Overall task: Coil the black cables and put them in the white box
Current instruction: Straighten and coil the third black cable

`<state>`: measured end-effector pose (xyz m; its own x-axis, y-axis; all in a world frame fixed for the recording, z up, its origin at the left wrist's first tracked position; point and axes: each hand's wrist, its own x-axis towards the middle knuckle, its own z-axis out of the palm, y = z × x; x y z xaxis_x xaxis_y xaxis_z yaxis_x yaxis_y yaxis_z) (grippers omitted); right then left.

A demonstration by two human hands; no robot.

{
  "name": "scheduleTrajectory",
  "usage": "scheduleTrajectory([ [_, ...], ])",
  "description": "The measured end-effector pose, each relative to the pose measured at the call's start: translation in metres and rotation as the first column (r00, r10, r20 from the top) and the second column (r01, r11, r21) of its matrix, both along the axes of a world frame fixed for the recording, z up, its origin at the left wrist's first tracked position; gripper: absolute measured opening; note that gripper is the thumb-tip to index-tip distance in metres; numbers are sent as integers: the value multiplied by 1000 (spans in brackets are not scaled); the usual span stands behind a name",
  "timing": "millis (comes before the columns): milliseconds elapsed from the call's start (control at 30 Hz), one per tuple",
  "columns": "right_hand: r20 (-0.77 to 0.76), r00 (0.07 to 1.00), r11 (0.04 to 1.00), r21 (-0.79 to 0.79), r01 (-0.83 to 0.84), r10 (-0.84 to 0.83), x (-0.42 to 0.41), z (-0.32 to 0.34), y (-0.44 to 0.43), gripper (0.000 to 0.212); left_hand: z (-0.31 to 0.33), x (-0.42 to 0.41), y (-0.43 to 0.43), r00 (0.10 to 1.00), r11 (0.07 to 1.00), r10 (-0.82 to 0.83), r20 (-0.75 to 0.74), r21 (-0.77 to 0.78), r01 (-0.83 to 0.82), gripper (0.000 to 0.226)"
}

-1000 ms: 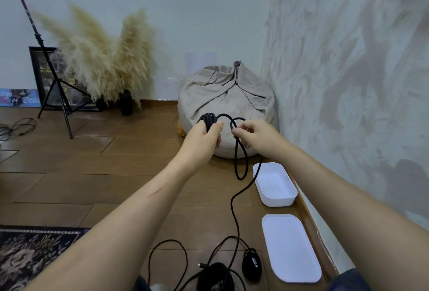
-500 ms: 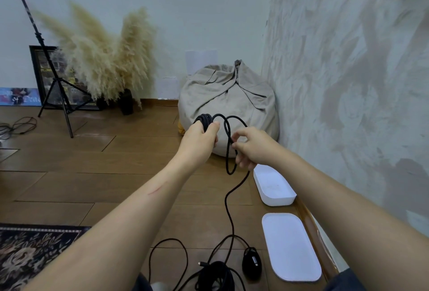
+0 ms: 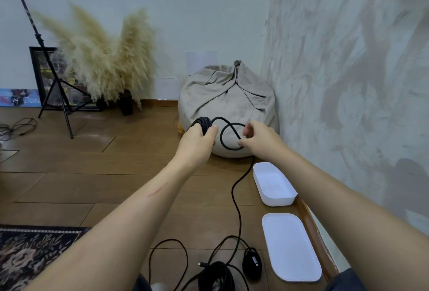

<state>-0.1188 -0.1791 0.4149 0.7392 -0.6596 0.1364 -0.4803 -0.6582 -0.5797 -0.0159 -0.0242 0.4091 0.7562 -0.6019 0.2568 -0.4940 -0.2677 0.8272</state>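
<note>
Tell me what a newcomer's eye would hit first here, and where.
Mid-frame, the left hand grips a bundle of black cable while the right hand pinches a loop beside it. Behind them a beige beanbag slumps in the corner. The open white box and its lid lie on the floor along the right wall.

- R hand [image 3: 260, 141]: dipped below L hand [image 3: 197, 140] 0.5 s ago, now back up, approx level w/ it. Fingers more spread, tips pinching the black cable [image 3: 234, 198] where it crosses itself.
- loop [image 3: 221, 136] btwn hands: 1 s ago long, hanging well below both hands. Now drawn up into a small ring just left of R hand.
- Gap btwn hands: a bit wider than 1 s ago.
- Trailing run of cable now drops from under R hand, no longer from under the loop.
</note>
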Motion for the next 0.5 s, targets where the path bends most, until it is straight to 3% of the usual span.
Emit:
scheduleTrajectory([
  [133, -63, 997, 997, -53, -54, 51, -1, 0, -4, 35, -2, 4, -1, 1000, 1000, 7, 11, 24, -7, 43],
  [300, -85, 988, 988, -80, -136, 129, -2, 0, -5, 36, -2, 8, 0, 999, 999, 40, 6, 26, -40, 51],
  [500, 148, 976, 984, -112, -142, 157, -2, 5, -5, 40, 1, 20, 4, 990, 990, 141, -13, -17, -141, 52],
])
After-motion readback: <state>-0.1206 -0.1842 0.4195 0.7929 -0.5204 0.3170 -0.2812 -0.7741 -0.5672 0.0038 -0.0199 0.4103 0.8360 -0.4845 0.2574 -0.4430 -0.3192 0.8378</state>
